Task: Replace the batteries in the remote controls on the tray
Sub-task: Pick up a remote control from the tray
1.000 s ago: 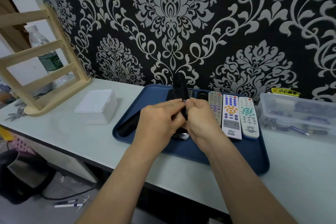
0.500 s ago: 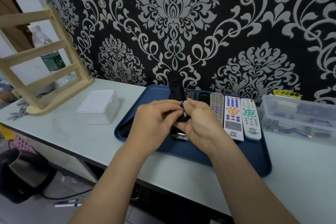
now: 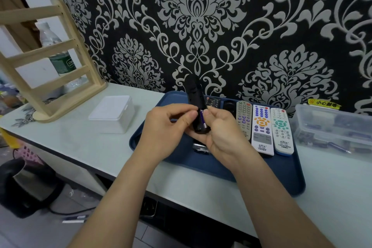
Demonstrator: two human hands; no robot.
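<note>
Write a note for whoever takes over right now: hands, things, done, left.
Right hand grips the black remote by its lower end, upright over the tray. Left hand pinches it at the open compartment, where a purple battery sits. Three light remotes lie face up on the tray; a clear box of batteries stands to its right.
Done: one battery in, it seems.
Left: the cover, then the other remotes.

R hand (image 3: 223,135) grips black remote (image 3: 195,94) upright over blue tray (image 3: 221,169), purple battery (image 3: 202,119) showing in its open back. L hand (image 3: 167,131) fingertips pinch remote's left edge by battery. 3 light remotes (image 3: 261,129) lie on tray, right side.
</note>
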